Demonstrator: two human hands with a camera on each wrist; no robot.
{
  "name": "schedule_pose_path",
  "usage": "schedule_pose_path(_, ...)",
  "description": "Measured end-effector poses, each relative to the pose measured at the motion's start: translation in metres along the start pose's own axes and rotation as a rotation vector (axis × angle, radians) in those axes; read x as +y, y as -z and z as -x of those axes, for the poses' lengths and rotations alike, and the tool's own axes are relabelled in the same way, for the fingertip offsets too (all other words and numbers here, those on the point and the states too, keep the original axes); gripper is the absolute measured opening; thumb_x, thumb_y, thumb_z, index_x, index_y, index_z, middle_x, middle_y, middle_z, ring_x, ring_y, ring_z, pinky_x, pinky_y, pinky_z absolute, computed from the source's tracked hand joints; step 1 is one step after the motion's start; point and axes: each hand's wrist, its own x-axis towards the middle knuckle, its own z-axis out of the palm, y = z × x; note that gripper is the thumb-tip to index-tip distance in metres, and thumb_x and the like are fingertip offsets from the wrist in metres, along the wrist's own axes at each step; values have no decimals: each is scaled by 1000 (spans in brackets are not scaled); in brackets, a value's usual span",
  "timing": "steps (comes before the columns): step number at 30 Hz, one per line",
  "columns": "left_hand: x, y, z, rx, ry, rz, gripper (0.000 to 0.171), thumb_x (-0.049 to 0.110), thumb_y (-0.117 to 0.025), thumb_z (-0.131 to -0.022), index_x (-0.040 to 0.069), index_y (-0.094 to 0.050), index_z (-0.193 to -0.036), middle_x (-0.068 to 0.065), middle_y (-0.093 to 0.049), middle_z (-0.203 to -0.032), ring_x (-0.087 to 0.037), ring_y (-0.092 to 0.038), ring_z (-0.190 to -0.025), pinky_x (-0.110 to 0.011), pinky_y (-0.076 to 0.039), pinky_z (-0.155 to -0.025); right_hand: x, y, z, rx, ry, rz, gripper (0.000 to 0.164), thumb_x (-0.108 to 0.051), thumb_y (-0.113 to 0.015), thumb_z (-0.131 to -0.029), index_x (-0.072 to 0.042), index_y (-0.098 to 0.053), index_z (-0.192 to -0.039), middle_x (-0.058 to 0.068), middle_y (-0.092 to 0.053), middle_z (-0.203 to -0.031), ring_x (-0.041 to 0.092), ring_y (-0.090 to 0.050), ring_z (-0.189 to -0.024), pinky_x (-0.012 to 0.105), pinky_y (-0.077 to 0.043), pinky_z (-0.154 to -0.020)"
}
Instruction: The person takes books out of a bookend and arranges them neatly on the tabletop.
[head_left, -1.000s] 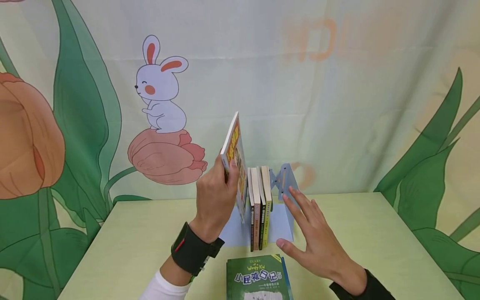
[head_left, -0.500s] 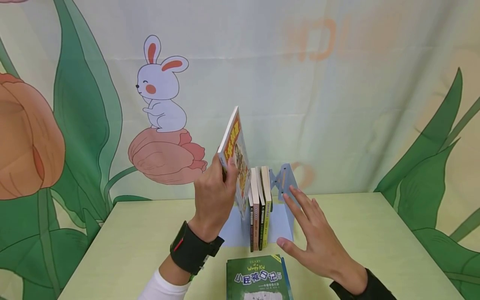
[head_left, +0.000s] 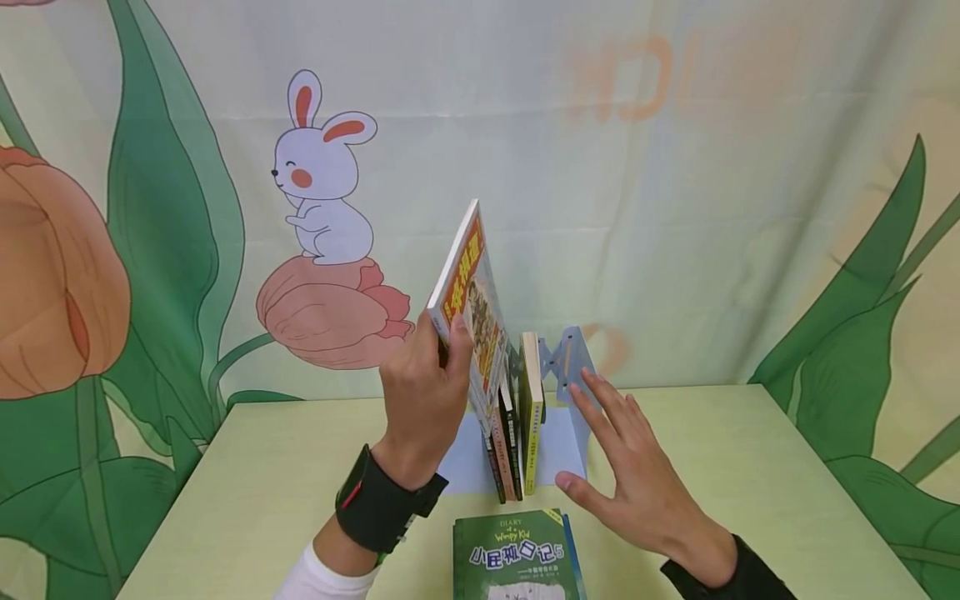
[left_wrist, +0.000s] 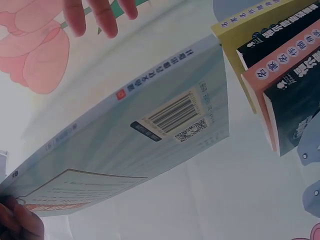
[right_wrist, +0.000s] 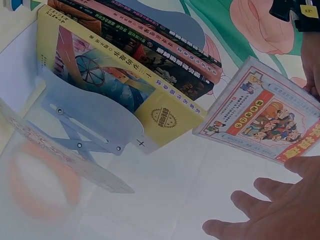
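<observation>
Left hand (head_left: 423, 400) grips a book (head_left: 486, 325) by its upper end, probably leaving the lower free near the row of books (head_left: 512, 442) beyond. Right hand (head_left: 637, 483) spreads, holding nothing, bookend (head_left: 576, 367) just ahead.

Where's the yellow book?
In the head view, the yellow book stands between a black book and the blue bookend panel, left of the right hand.
</observation>
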Motion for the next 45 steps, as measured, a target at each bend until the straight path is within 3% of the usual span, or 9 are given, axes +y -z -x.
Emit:
schedule_pose_path(7,4,5,-1,22,7,45,24,6,-58,-94,-10,-61,-111,-16,-68,-70,-18,-53,-45,-20,-26,-41,0,3,0,5,0,-3,89,-41,-69,-85,-26,-21,-158,2,-18,-165,28,-26,-149,60,-14,-118)
schedule_pose_path(12,8,9,-2,24,71,118,23,3,-58,-92,-9,-62,-112,-18,-71,-77,-20,-60,-49,-19,-29,-42,1,4,0,11,-4,0,89,-41,-70,-84,-26,-22,-158,1,-19,-165,27,-24,-150,58,-14,-119)
schedule_pose_path(16,9,12,-2,2,115,150,26,5,-56,-94,-8,-61,-117,-18,-72,-81,-20,-60,-51,-20,-34,-44,1,5,0,13,-8,1,89,-41,-70,-84,-26,-21,-158,0,-18,-165,26,-24,-151,57,-14,-120)
schedule_pose_path(24,8,18,0,-4,138,181,26,8,-55,-96,-7,-61,-117,-17,-72,-84,-19,-60,-53,-20,-41,-47,1,7,-1,17,-7,-4,90,-40,-70,-84,-25,-21,-158,0,-18,-165,27,-27,-149,58,-14,-119)
schedule_pose_path(33,8,22,2,-26,201,248,26,5,-57,-95,-7,-62,-118,-19,-74,-95,-22,-72,-67,-27,-56,-57,0,8,-1,25,-3,-13,89,-40,-70,-85,-25,-22,-158,-1,-18,-165,25,-24,-151,58,-15,-119)
schedule_pose_path(41,8,27,8,-69,264,318,27,6,-56,-96,-6,-61,-120,-20,-74,-98,-25,-74,-72,-16,-54,-65,3,6,1,45,-3,-30,87,-42,-67,-86,-25,-22,-158,0,-20,-165,27,-24,-150,57,-16,-119)
schedule_pose_path(45,8,30,12,-94,297,342,26,6,-57,-97,-7,-61,-120,-21,-74,-98,-26,-75,-73,-16,-55,-65,3,6,2,33,-18,-38,88,-40,-68,-86,-25,-21,-158,-1,-19,-165,27,-24,-150,48,-13,-122)
